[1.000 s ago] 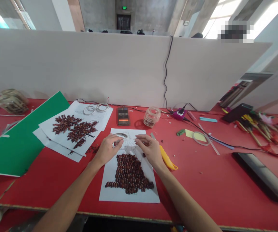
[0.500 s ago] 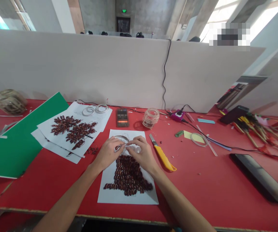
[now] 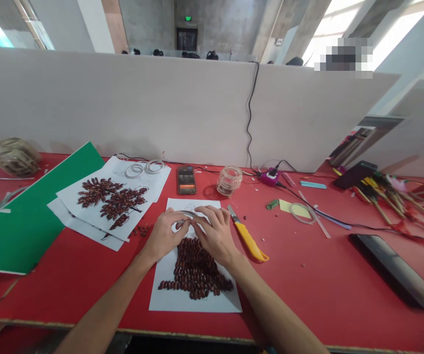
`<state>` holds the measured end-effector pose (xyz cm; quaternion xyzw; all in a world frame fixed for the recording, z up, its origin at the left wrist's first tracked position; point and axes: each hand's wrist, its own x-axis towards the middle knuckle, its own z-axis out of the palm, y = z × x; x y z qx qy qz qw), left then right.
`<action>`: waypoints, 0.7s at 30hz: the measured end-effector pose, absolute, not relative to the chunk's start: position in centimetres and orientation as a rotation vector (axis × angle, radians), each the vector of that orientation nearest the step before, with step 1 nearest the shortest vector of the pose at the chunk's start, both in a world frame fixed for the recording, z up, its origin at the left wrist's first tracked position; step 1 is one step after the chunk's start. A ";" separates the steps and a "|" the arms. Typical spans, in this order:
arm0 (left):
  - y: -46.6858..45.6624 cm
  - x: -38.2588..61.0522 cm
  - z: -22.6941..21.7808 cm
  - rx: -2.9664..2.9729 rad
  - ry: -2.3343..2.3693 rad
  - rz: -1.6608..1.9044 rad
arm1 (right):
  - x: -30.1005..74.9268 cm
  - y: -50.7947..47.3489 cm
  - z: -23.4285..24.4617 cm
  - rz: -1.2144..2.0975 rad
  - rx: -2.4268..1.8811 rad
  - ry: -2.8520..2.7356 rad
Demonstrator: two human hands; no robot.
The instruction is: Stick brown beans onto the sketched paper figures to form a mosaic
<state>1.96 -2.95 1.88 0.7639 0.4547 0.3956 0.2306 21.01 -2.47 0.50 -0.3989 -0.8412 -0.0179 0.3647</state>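
Between my two hands is a thin ring that looks like a narrow roll of tape (image 3: pixel 188 213), partly covered by fingers. My left hand (image 3: pixel 165 236) pinches its left side. My right hand (image 3: pixel 216 235) has its thumb and index finger at the ring's right side, the other fingers curved above. Below them lies a white sheet (image 3: pixel 163 301) bearing rows of glossy dark brown beans (image 3: pixel 197 268). Faint drawn lines show at the sheet's top. What lies under my fingertips is hidden.
A yellow utility knife (image 3: pixel 250 241), blade out, lies right of the sheet. Behind stand a phone (image 3: pixel 186 180) and a clear jar (image 3: pixel 229 181). Leftward are bean-covered papers (image 3: pixel 97 223), more tape rolls (image 3: pixel 155 166) and a green board (image 3: pixel 31 223). A black case (image 3: pixel 396 270) lies right.
My right hand's fingers have lifted and spread somewhat over the ring. The ring has tilted flatter between my hands. The things on the table stay in place.
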 end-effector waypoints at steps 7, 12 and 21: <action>-1.3 -1.6 1.5 1.980 1.538 1.288 | 21.9 -3.0 0.8 0.036 -0.939 -2.227; -0.4 -5.2 1.4 2.145 2.071 1.150 | 21.7 -2.6 1.2 0.662 -1.043 -1.910; -2.7 0.3 2.0 1.858 1.241 1.083 | 21.5 -2.7 2.1 1.571 -0.927 -1.547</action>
